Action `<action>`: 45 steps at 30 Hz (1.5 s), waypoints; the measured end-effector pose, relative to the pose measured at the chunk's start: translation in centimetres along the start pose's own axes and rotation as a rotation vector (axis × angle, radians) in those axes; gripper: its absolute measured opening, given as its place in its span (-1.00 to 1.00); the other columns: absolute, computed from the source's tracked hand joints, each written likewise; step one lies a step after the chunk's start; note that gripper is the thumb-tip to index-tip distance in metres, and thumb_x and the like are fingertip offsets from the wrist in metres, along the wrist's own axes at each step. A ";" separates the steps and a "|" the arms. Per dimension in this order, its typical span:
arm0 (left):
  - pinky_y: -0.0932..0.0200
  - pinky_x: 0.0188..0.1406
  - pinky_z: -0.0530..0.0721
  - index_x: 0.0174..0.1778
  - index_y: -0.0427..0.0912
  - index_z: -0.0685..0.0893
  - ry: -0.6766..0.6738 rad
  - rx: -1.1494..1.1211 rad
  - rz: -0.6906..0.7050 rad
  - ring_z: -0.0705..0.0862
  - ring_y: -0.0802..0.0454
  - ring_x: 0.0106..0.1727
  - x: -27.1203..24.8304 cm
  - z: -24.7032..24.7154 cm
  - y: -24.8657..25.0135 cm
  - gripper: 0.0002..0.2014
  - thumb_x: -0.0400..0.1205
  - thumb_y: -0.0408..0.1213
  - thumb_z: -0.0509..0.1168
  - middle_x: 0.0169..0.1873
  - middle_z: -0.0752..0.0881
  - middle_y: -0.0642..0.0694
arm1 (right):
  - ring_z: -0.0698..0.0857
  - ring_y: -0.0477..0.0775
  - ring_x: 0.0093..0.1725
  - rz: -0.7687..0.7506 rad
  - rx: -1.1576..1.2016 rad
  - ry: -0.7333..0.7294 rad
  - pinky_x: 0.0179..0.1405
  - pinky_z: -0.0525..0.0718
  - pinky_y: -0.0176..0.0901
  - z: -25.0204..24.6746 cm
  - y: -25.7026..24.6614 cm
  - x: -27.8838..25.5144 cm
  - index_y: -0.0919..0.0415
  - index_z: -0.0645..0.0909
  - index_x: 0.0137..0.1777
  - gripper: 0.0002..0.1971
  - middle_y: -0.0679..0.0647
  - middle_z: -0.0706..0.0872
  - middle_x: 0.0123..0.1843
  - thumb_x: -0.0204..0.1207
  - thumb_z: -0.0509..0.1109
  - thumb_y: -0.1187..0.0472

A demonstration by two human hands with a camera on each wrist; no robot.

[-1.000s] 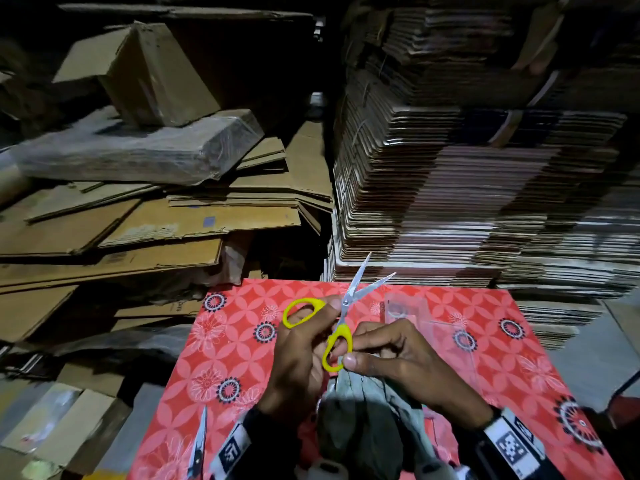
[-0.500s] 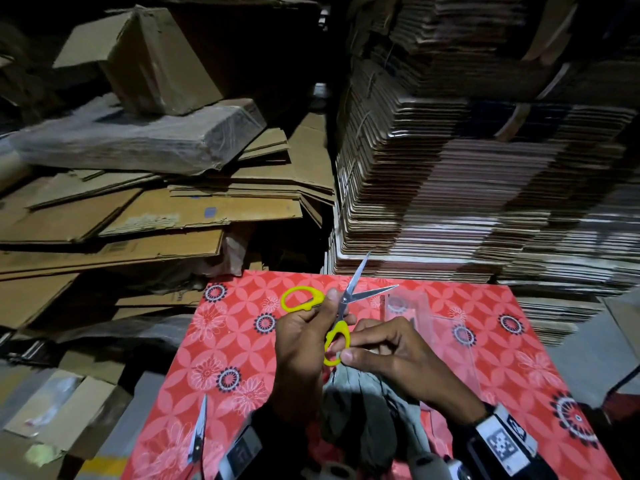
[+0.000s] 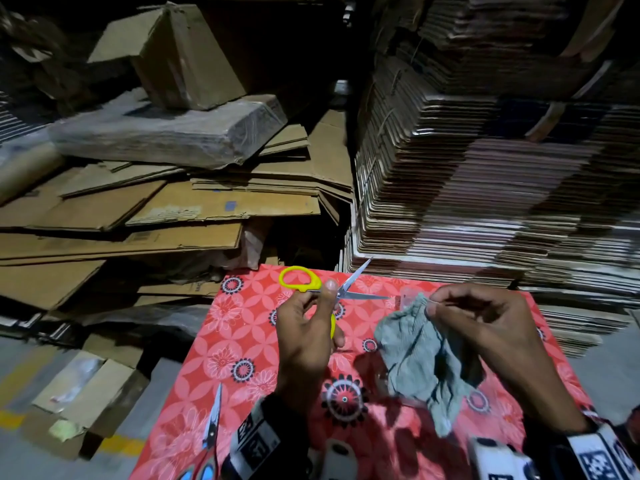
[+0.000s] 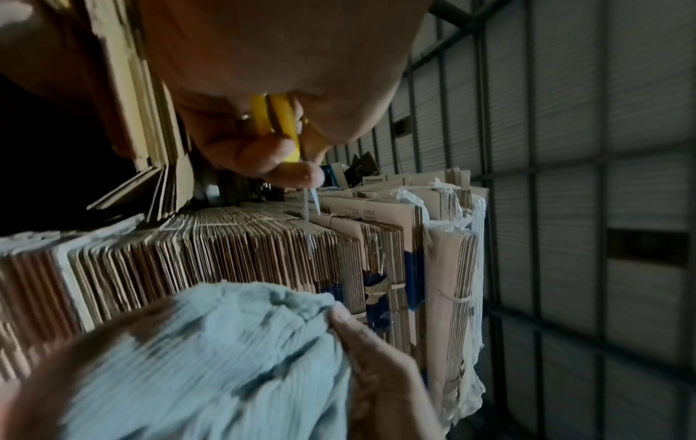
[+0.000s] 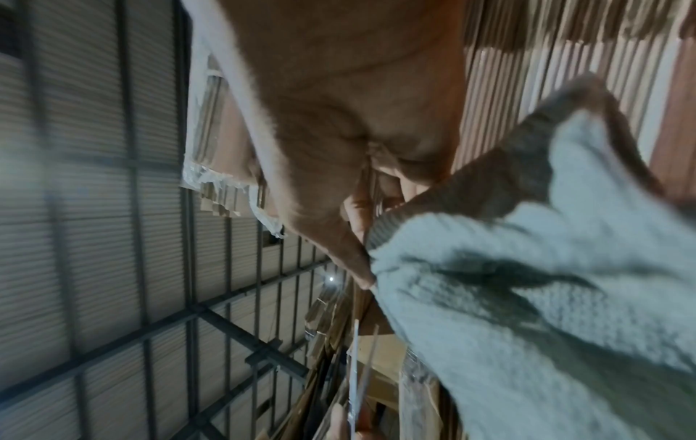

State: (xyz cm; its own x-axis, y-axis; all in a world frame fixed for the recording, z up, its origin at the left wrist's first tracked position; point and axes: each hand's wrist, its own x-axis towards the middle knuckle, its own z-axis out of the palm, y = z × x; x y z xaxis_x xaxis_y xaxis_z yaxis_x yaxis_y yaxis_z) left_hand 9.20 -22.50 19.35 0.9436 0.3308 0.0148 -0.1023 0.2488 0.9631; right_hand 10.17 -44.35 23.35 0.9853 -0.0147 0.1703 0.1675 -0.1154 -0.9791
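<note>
- The grey knitted cloth (image 3: 419,355) hangs just above the red patterned sheet (image 3: 242,341), lifted by its top edge. I judge this is to bring that edge up to the blades.
- The right hand (image 3: 485,327) pinches that edge between thumb and forefinger. A thin thread seems to run to the fingertips, probably pulled taut for snipping.
- The yellow-handled scissors (image 3: 341,292) are near the cloth's left but apart from it, blades spread, one pointing toward it. The left hand (image 3: 304,341) grips them with the thumb by the pivot, and one handle loop stands free.
- The left wrist view shows the yellow handles clamped among curled fingers and the cloth's ribbed knit, which the head view hides.
- The right wrist view, blurred, shows the pinch from below.
- Only the head view shows a second pair of scissors (image 3: 212,420) lying on the sheet, and the stacked flat cardboard (image 3: 467,202) behind.
</note>
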 end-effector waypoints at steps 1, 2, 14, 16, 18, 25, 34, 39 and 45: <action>0.29 -0.67 0.39 -0.22 -0.28 0.60 0.004 0.003 0.011 0.43 0.06 -0.70 -0.1 0.0 0.0 -0.69 0.78 -0.18 0.35 -0.58 0.46 -0.15 | 0.67 -0.14 -0.52 -0.025 -0.053 -0.007 -0.51 0.61 -0.43 -0.1 -0.4 0.0 0.36 0.82 -0.18 -0.86 0.10 0.79 -0.43 0.41 0.62 0.58; 0.30 -0.67 0.39 -0.22 -0.28 0.60 0.011 0.007 0.016 0.43 0.06 -0.70 -0.1 0.2 0.0 -0.70 0.78 -0.19 0.36 -0.56 0.47 -0.14 | 0.70 -0.13 -0.47 -0.061 -0.108 -0.017 -0.42 0.65 -0.42 0.0 -0.7 -0.1 0.30 0.83 -0.20 -0.81 0.08 0.82 -0.39 0.42 0.62 0.59; 0.24 -0.68 0.38 -0.19 -0.50 0.61 -0.013 -0.006 0.051 0.44 -0.01 -0.74 -0.8 1.0 -0.4 -0.65 0.76 -0.25 0.37 -0.56 0.65 -0.12 | 0.81 -0.24 -0.06 -0.491 -0.494 -0.045 -0.07 0.71 -0.36 5.2 -2.3 -0.6 -0.02 0.91 -0.09 -0.82 -0.22 0.85 -0.11 0.42 0.62 0.30; 0.18 -0.66 0.42 -0.23 -0.46 0.61 -0.032 -0.013 0.083 0.45 -0.02 -0.72 -1.1 1.1 -0.4 -0.65 0.75 -0.24 0.38 -0.49 0.66 -0.18 | 0.80 -0.23 -0.07 -0.497 -0.504 -0.029 -0.08 0.73 -0.27 5.7 -1.5 -0.3 0.02 0.91 -0.09 -0.84 -0.18 0.84 -0.12 0.44 0.64 0.31; 0.09 -0.63 0.45 -0.22 -0.50 0.61 -0.053 -0.021 0.083 0.42 -0.02 -0.70 -1.5 1.4 -0.3 -0.58 0.72 -0.15 0.39 -0.50 0.62 -0.22 | 0.78 -0.22 -0.09 -0.508 -0.508 0.005 -0.10 0.73 -0.23 6.2 -0.9 -0.4 0.05 0.90 -0.09 -0.83 -0.15 0.83 -0.13 0.44 0.65 0.34; 0.27 -0.69 0.38 -0.30 -0.46 0.64 -0.042 -0.025 0.086 0.43 0.05 -0.70 -1.4 1.4 -1.2 -0.56 0.72 -0.13 0.42 -0.57 0.61 -0.21 | 0.74 -0.23 -0.16 -0.518 -0.521 0.080 -0.12 0.61 -0.45 6.7 0.3 -0.9 0.07 0.90 -0.08 -0.81 -0.12 0.79 -0.18 0.43 0.67 0.38; 0.17 -0.50 0.49 -0.33 -0.16 0.71 -0.021 0.109 0.188 0.60 -0.01 -0.57 -1.1 0.8 -3.0 -0.63 0.64 0.04 0.44 -0.48 0.72 -0.17 | 0.70 -0.15 -0.18 -0.490 -0.551 0.092 -0.14 0.62 -0.31 7.6 1.3 -2.2 0.05 0.86 -0.08 -0.88 -0.06 0.72 -0.21 0.52 0.53 0.28; 0.07 -0.52 0.46 -0.28 -0.13 0.72 -0.049 0.115 0.176 0.51 -0.04 -0.61 -1.0 0.8 -3.3 -0.66 0.65 0.06 0.43 -0.47 0.71 -0.22 | 0.68 -0.15 -0.20 -0.471 -0.540 0.153 -0.15 0.58 -0.37 6.0 1.7 -0.3 0.08 0.87 -0.10 -0.84 -0.05 0.73 -0.23 0.48 0.60 0.37; -0.14 -0.38 0.53 -0.32 -0.05 0.70 -0.033 0.180 0.169 0.60 -0.13 -0.50 -0.7 0.4 -4.1 -0.58 0.64 0.22 0.42 -0.48 0.72 -0.12 | 0.69 -0.12 -0.21 -0.461 -0.519 0.114 -0.20 0.63 -0.22 7.6 2.0 -2.1 0.03 0.85 -0.12 -0.87 -0.03 0.68 -0.25 0.52 0.55 0.29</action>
State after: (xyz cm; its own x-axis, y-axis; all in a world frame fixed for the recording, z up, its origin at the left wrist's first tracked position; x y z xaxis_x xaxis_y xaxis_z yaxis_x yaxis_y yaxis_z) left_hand 9.05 -24.13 15.47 0.9280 0.3229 0.1861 -0.2050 0.0251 0.9784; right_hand 8.69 -36.97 20.14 0.8030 0.0491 0.5939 0.5018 -0.5932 -0.6295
